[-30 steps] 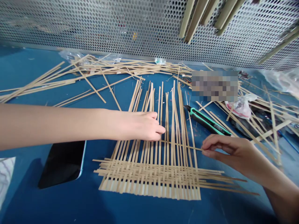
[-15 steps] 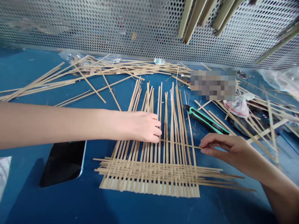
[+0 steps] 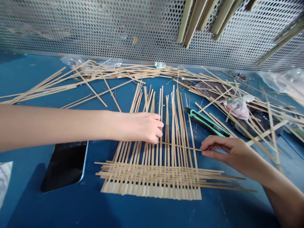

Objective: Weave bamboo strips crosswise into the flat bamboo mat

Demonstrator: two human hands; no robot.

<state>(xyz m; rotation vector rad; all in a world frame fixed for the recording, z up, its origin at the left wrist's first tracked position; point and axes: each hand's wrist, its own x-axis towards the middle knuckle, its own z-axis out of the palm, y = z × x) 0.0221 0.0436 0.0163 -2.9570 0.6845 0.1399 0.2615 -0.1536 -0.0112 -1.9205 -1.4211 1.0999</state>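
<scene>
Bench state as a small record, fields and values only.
left hand: left hand over the upright strips, grip unclear
right hand: right hand pinching one end of a thin crosswise strip
weave: woven section at the near ends of the upright strips
knife: green-and-black cutter, right of weave, blade end toward upright strips
phone: dark-screened phone, left of weave
back: loose strips before perforated panel

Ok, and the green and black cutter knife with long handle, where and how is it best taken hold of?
Probably grip the knife by the rear of its handle, coming from the side of the right hand: that end lies nearest it, and the dark blade points away.
</scene>
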